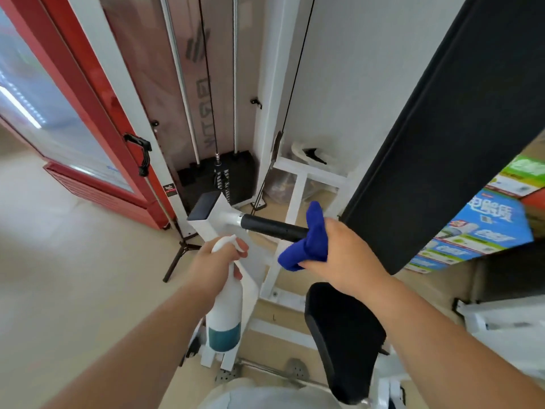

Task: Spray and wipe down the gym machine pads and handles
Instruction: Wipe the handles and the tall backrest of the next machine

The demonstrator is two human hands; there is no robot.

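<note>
Hands are kept apart: the blue cloth (306, 243) is clamped round the handle (274, 228) by the right hand (345, 255) for wiping, while the spray bottle (225, 302) is gripped by the left hand (218, 261) below it, ready.

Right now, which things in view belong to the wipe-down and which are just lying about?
Job: spray bottle, gripped by left hand; blue cloth, held by right hand against the black handle; seat pad; long back pad.
Lying about: red glass-door fridge; blue printed carton; black tripod stand.
</note>
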